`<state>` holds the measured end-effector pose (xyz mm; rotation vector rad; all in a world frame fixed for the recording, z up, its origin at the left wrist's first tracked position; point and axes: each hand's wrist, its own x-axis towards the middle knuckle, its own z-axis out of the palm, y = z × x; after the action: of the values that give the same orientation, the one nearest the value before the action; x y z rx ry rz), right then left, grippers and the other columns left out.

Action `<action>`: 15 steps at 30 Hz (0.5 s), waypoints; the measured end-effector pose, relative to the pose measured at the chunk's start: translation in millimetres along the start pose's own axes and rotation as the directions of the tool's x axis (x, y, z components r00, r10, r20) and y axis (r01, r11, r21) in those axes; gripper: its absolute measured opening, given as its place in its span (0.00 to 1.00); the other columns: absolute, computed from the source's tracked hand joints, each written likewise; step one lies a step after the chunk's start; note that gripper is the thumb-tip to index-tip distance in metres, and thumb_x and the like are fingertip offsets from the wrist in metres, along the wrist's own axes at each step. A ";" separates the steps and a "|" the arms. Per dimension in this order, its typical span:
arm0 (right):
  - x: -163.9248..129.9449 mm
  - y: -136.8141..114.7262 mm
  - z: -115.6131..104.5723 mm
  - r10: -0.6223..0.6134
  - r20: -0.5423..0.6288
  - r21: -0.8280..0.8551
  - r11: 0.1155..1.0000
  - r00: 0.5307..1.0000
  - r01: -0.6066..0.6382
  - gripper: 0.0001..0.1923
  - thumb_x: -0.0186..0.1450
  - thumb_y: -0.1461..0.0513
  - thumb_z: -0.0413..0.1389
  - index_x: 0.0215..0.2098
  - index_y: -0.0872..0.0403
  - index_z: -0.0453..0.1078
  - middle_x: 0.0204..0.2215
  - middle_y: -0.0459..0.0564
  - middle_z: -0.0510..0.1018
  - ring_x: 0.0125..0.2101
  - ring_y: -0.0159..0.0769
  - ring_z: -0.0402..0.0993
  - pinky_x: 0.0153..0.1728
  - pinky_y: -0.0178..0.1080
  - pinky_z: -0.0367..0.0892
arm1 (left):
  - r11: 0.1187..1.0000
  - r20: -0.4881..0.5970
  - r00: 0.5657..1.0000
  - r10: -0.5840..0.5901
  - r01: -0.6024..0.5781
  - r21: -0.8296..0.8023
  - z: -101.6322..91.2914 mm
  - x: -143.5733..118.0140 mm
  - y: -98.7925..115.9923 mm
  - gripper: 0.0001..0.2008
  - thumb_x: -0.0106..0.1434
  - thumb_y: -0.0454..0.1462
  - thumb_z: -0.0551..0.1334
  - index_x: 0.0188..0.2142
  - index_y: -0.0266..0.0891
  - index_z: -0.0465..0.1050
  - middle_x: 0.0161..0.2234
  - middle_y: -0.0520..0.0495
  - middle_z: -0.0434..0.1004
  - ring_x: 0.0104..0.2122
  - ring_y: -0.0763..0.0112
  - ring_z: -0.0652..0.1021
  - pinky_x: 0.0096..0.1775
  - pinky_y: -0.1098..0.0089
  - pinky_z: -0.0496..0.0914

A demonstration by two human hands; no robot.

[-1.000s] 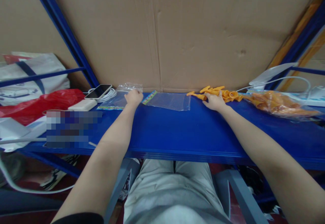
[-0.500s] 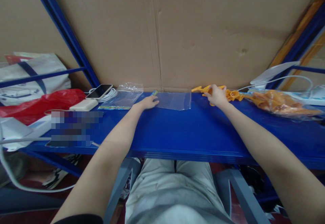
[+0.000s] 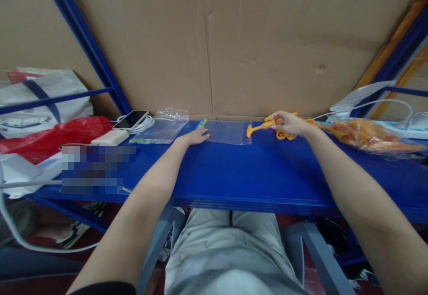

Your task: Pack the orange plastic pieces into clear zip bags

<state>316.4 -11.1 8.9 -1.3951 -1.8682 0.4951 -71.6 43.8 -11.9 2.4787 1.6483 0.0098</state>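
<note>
My left hand lies on the left end of a clear plastic bag, fingers stretched out and a little apart. A strip of coloured print on the bag shows just above my knuckles. My right hand pinches a yellow plastic piece with a ribbed shaft and a T-shaped end; its kind is not clear. That end points left, over the bag's right edge. Below and behind the right fingers are more yellow plastic parts with round cup-like openings, partly covered by the hand.
More clear bags with a printed strip lie left. Beyond are a phone, coiled white cable, a white power bank and a red plastic bag. A clear bag of orange parts sits right. Cardboard backs the blue shelf.
My right hand has picked a yellow piece from the pile and turned it, its T-shaped end now reaching the bag. My left hand has stayed on the bag, nearly still.
</note>
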 end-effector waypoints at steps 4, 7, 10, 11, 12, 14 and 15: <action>-0.8 -0.4 -1.4 0.037 0.044 0.001 0.999 0.998 -0.037 0.15 0.55 0.62 0.64 0.41 0.52 0.72 0.42 0.53 0.79 0.38 0.41 0.80 0.41 0.45 0.77 | 1.000 0.004 1.000 0.002 -0.002 -0.005 -0.1 0.0 0.0 0.34 0.69 0.47 0.46 0.69 0.28 0.52 0.70 0.38 0.48 0.69 0.60 0.53 0.67 0.67 0.48; -0.3 -3.8 6.9 0.050 0.068 0.023 0.998 0.996 -0.051 0.16 0.55 0.63 0.64 0.41 0.52 0.71 0.43 0.53 0.79 0.40 0.42 0.80 0.43 0.45 0.77 | 1.000 -0.002 1.000 -0.002 0.002 -0.007 -0.3 -0.4 0.6 0.34 0.69 0.46 0.46 0.69 0.29 0.52 0.70 0.38 0.49 0.69 0.60 0.54 0.67 0.67 0.48; 0.5 -8.1 22.1 0.024 0.084 0.052 0.998 0.996 -0.028 0.15 0.55 0.63 0.64 0.42 0.52 0.72 0.44 0.54 0.79 0.43 0.42 0.79 0.47 0.46 0.75 | 1.000 -0.007 1.000 -0.001 0.001 -0.010 -1.1 -1.6 2.0 0.34 0.69 0.46 0.46 0.69 0.29 0.53 0.70 0.38 0.50 0.69 0.60 0.54 0.67 0.67 0.48; 0.9 -9.5 28.2 0.011 0.077 0.059 0.998 0.997 -0.016 0.15 0.56 0.63 0.64 0.42 0.52 0.72 0.45 0.54 0.79 0.44 0.42 0.79 0.49 0.46 0.74 | 1.000 -0.006 1.000 -0.002 0.002 -0.010 -1.4 -2.0 2.5 0.34 0.69 0.46 0.46 0.69 0.28 0.53 0.70 0.38 0.50 0.69 0.60 0.54 0.67 0.67 0.48; 1.2 -10.7 34.6 -0.001 0.061 0.065 0.998 0.998 -0.003 0.15 0.56 0.63 0.64 0.42 0.53 0.72 0.46 0.55 0.79 0.45 0.42 0.78 0.50 0.47 0.74 | 1.000 -0.006 1.000 -0.005 0.005 -0.011 -1.6 -2.4 2.9 0.34 0.69 0.46 0.46 0.69 0.28 0.53 0.70 0.38 0.50 0.69 0.60 0.54 0.67 0.67 0.48; 2.0 -12.9 47.6 -0.014 0.024 0.071 0.997 1.000 0.013 0.15 0.57 0.64 0.64 0.43 0.54 0.72 0.46 0.56 0.79 0.46 0.43 0.78 0.52 0.49 0.72 | 1.000 -0.011 1.000 -0.014 0.014 -0.014 -1.6 -2.4 2.9 0.34 0.69 0.46 0.47 0.69 0.29 0.53 0.70 0.39 0.50 0.69 0.60 0.55 0.66 0.67 0.49; 2.4 -14.0 53.7 -0.016 0.015 0.075 0.997 1.000 0.015 0.15 0.58 0.64 0.64 0.43 0.54 0.72 0.46 0.56 0.79 0.46 0.43 0.78 0.52 0.50 0.72 | 1.000 -0.016 1.000 -0.019 0.018 -0.018 -1.3 -2.0 2.4 0.34 0.69 0.47 0.47 0.69 0.29 0.53 0.70 0.39 0.51 0.69 0.60 0.56 0.66 0.67 0.49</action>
<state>266.8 -7.0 -15.7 -1.3303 -1.8523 0.5635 -70.3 41.3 -10.1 2.4564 1.6698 0.0427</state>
